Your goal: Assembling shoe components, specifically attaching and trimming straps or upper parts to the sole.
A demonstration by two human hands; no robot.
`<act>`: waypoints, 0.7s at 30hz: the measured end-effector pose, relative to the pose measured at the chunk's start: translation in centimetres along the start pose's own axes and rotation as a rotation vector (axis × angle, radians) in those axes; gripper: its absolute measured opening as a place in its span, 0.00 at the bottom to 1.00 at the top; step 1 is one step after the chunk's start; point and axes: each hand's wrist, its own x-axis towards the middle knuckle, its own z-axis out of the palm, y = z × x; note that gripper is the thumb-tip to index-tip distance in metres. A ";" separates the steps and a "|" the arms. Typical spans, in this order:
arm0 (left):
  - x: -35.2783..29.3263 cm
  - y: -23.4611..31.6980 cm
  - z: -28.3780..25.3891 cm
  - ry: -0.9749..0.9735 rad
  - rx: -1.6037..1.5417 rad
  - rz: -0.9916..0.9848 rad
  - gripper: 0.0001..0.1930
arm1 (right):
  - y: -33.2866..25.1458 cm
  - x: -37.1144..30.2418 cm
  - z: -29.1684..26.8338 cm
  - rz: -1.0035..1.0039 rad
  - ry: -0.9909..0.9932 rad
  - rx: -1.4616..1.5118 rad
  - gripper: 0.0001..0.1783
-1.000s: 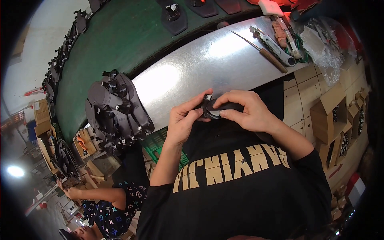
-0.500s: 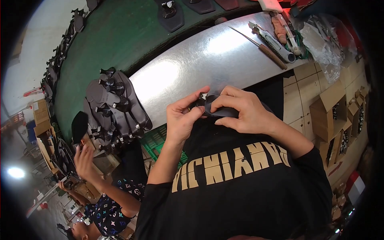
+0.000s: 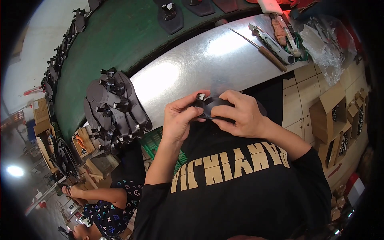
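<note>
While left hand (image 3: pixel 177 117) and right hand (image 3: pixel 244 115) both pinch the dark sandal (image 3: pixel 213 103), it looks light and bendy, likely grippy, safest held by its edges

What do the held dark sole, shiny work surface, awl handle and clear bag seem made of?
Dark sole: perhaps rubber or foam; smooth, faint sheen.
Work surface: probably metal; silvery, bright glare.
Awl handle: likely wood; brown, rounded.
Clear bag: apparently thin plastic; see-through, crinkled.
</note>
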 end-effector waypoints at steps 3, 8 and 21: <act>-0.4 0.5 0.3 -0.031 -0.129 -0.018 0.23 | 0.0 0.4 -0.6 -0.065 0.022 -0.031 0.14; -0.8 0.7 0.7 0.004 -0.125 0.036 0.23 | -0.6 0.7 -0.8 -0.048 0.090 0.015 0.16; 0.0 0.0 0.3 -0.089 0.135 -0.098 0.14 | -0.5 0.5 -0.9 0.170 0.038 0.041 0.11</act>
